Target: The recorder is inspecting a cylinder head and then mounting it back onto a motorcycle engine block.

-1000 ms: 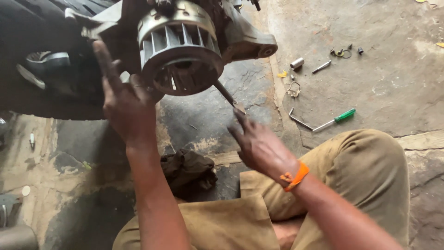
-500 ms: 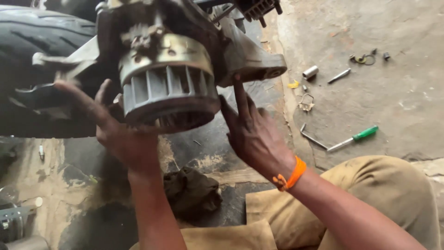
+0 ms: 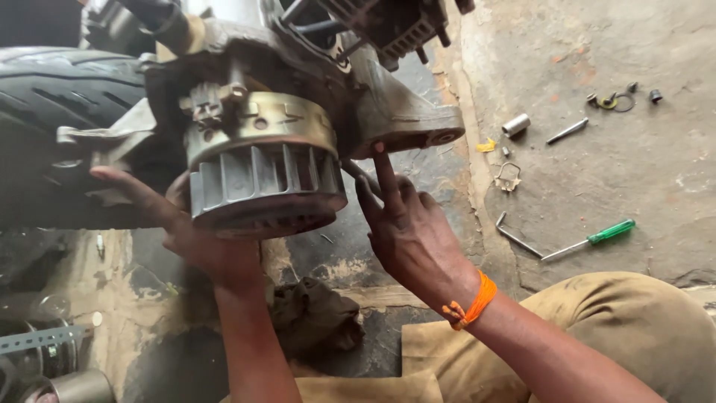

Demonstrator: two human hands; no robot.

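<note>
Head view of work on a scooter engine. The finned drum point(image 3: 261, 175), a grey cast-metal round part with upright ribs around its side and a brass-coloured flange above, hangs from the underside of the engine casing point(image 3: 388, 112), centre-left in the view, just beside the rear tyre point(image 3: 60, 97). The left hand point(image 3: 198, 239) lies against the drum's left and lower edge, fingers spread wide and holding nothing; part of the palm is hidden behind the rim. The right hand point(image 3: 406, 227) stands just right of the drum, forefinger raised to touch the casing lug, the other fingers loosely extended; a thin dark rod seems to lie between fingers and drum, but whether it is gripped cannot be told. To work well here, it seems wise to steady the drum with the flat of the left palm, keep fingertips out of the rib gaps and off the open lower rim, and press squarely rather than at a tilt. The drum looks dusty and oily, so a slip is likely. On the concrete floor point(image 3: 656, 179), well apart to the right, lie a green-handled screwdriver point(image 3: 589, 240), a bent hex key point(image 3: 516, 235), a socket point(image 3: 515, 125) and small fasteners. A dark rag point(image 3: 313, 313) lies below the drum.
</note>
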